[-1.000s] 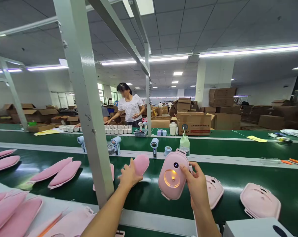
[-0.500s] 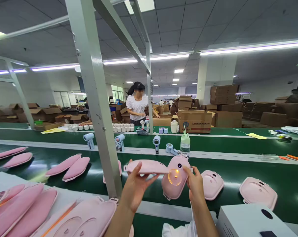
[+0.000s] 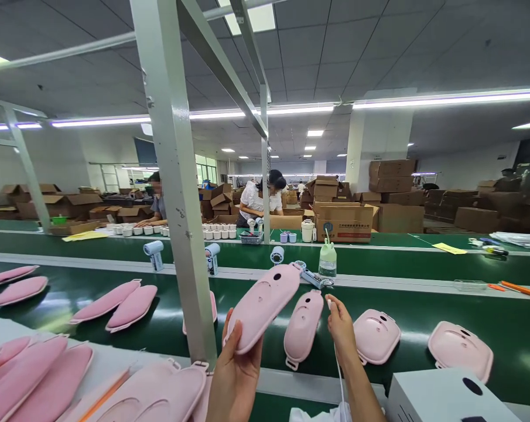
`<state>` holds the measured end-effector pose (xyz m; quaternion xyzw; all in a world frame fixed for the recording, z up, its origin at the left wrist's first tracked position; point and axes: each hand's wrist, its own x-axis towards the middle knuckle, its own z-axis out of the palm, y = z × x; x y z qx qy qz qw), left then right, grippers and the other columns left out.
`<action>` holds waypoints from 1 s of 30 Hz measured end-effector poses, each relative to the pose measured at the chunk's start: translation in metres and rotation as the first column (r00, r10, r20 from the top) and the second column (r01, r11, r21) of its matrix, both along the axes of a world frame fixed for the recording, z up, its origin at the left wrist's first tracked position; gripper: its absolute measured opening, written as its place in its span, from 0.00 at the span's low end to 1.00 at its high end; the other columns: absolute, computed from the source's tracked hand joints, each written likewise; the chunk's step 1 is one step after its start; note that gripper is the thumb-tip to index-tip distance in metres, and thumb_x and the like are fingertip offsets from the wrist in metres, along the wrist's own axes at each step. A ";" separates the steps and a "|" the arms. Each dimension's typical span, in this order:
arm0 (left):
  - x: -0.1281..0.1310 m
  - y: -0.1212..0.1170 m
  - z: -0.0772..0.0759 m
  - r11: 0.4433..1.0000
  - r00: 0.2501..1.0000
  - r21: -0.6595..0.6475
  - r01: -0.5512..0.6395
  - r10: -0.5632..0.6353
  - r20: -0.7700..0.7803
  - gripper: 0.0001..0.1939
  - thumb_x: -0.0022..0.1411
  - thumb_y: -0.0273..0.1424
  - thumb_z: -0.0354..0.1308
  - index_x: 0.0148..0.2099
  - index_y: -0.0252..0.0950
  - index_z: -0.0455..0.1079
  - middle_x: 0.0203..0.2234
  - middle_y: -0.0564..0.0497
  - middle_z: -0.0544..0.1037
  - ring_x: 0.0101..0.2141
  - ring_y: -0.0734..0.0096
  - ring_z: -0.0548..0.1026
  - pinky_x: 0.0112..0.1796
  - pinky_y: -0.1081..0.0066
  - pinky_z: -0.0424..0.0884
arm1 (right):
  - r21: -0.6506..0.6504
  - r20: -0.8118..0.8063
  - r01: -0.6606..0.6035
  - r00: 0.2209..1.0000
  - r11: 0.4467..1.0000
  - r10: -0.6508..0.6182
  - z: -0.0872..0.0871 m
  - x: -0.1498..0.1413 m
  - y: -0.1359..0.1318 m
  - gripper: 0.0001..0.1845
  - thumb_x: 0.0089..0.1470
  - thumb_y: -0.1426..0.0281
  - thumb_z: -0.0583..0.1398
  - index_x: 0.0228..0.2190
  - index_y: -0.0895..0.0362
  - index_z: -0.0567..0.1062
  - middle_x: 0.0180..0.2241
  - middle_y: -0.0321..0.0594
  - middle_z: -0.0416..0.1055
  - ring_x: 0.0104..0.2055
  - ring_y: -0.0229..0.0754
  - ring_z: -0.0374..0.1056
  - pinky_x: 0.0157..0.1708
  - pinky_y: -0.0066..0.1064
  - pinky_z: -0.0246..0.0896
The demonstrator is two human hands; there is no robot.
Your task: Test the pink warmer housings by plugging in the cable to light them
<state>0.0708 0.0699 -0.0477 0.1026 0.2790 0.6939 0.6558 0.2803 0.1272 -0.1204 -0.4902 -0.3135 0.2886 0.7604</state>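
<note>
My left hand is closed around the lower end of a long pink plastic device, lifted and tilted, with a dark oval spot near its upper end. My right hand pinches the small white plug of a white cable, which hangs down past my wrist. The plug is apart from both devices. Just left of my right hand, a similar pink device lies unlit on the green conveyor belt. Two wider pink pieces rest farther right on the belt.
A metal post rises left of my left hand. Several pink parts cover the white surface at lower left. A white box stands at lower right. Behind are handheld fans, a green bottle and co-workers.
My right hand has come away from the second device with the plug; that device now lies on the belt, its orange light gone. My left hand has turned its device face-on. A co-worker bends forward.
</note>
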 end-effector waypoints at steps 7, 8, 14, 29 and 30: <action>-0.001 -0.005 0.007 0.998 0.999 0.034 -0.048 0.047 0.015 0.15 0.63 0.19 0.55 0.49 0.41 0.68 0.41 0.50 0.80 0.38 0.65 0.82 0.33 0.73 0.82 | 0.075 0.152 -0.362 0.925 0.929 0.348 0.057 -0.050 -0.038 0.21 0.50 0.50 0.61 0.30 0.56 0.70 0.15 0.28 0.64 0.15 0.33 0.50 0.18 0.26 0.45; -0.001 -0.007 0.009 0.998 0.998 0.034 -0.055 0.055 -0.001 0.15 0.63 0.19 0.56 0.48 0.42 0.68 0.42 0.51 0.80 0.38 0.66 0.82 0.33 0.73 0.82 | 0.069 0.182 -0.433 0.891 0.899 0.415 0.067 -0.059 -0.047 0.21 0.50 0.51 0.62 0.29 0.57 0.72 0.15 0.28 0.62 0.16 0.33 0.51 0.18 0.26 0.45; -0.001 -0.016 0.017 0.996 0.989 0.060 -0.066 0.073 -0.125 0.21 0.62 0.23 0.56 0.54 0.52 0.66 0.54 0.54 0.73 0.47 0.63 0.77 0.33 0.74 0.81 | -0.018 0.328 -0.558 0.780 0.829 0.532 0.100 -0.078 -0.081 0.22 0.53 0.52 0.61 0.31 0.59 0.78 0.21 0.34 0.64 0.25 0.37 0.56 0.25 0.29 0.48; -0.014 -0.013 0.013 0.963 0.895 0.259 -0.067 0.173 -0.410 0.42 0.31 0.36 0.77 0.49 0.55 0.60 0.52 0.58 0.66 0.49 0.64 0.70 0.33 0.82 0.74 | -0.048 0.344 -0.512 0.798 0.857 0.496 0.096 -0.076 -0.088 0.21 0.56 0.53 0.57 0.28 0.59 0.74 0.18 0.31 0.60 0.21 0.36 0.53 0.22 0.29 0.44; -0.016 -0.014 0.015 0.961 0.886 0.270 -0.063 0.179 -0.429 0.42 0.31 0.36 0.77 0.48 0.55 0.59 0.50 0.58 0.68 0.47 0.66 0.71 0.34 0.81 0.74 | -0.057 0.356 -0.524 0.785 0.850 0.507 0.097 -0.074 -0.088 0.20 0.57 0.54 0.57 0.29 0.59 0.74 0.18 0.32 0.61 0.21 0.36 0.54 0.23 0.29 0.45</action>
